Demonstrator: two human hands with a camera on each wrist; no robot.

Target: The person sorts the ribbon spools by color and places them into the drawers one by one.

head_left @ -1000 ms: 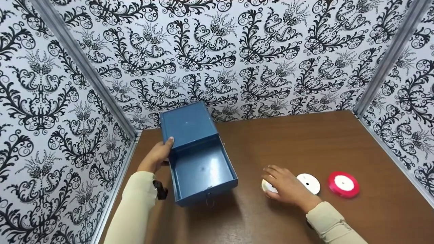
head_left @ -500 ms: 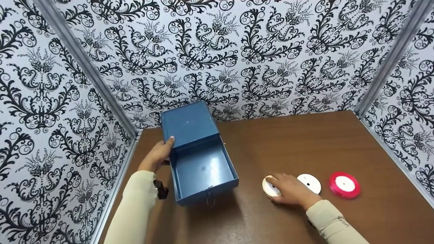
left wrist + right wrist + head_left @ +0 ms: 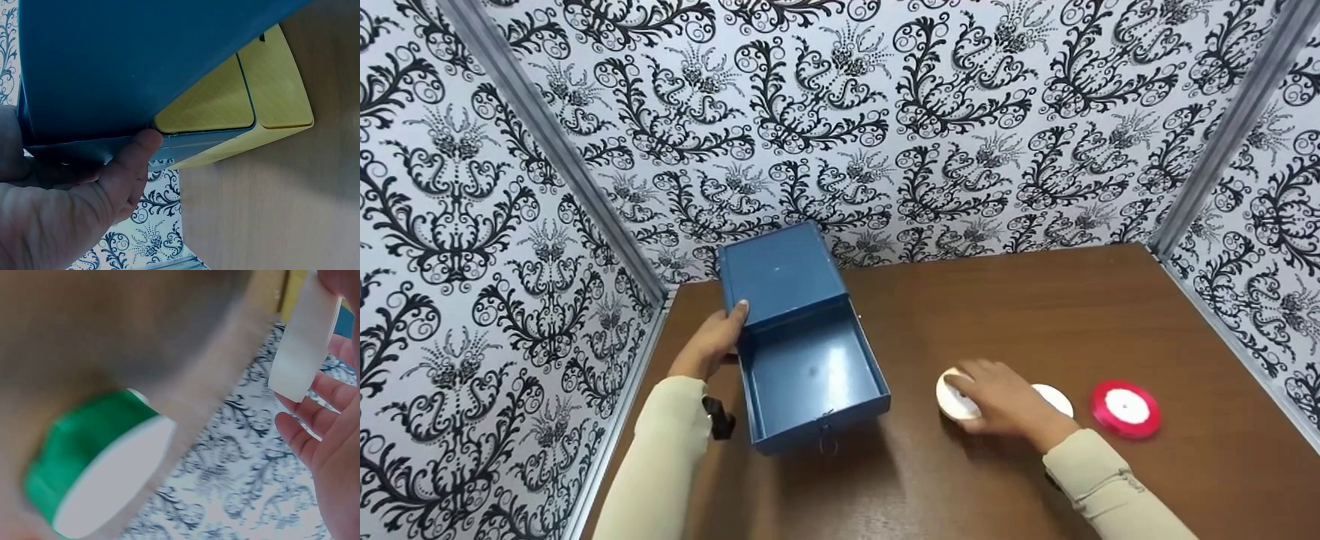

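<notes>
1. A cream ribbon spool is showing a pale, smooth band around a white round face; it is sitting in the right hand, right of the blue box. Whether it is touching the wooden tabletop I cannot tell.
2. The box is standing open, its glossy interior facing up, its lid leaning back on the far side and a thin wire clasp hanging at the near wall.
3. A green ribbon spool is showing a white face and lying just right of the right hand, partly hidden by it in the head view; a red ribbon spool is lying farther right.
4. Any print on the spool faces is staying too small or blurred to read.
5. The right hand is pinching the cream spool between thumb and fingers.
6. The left hand is gripping the box's left edge, near where lid and base are meeting.
</notes>
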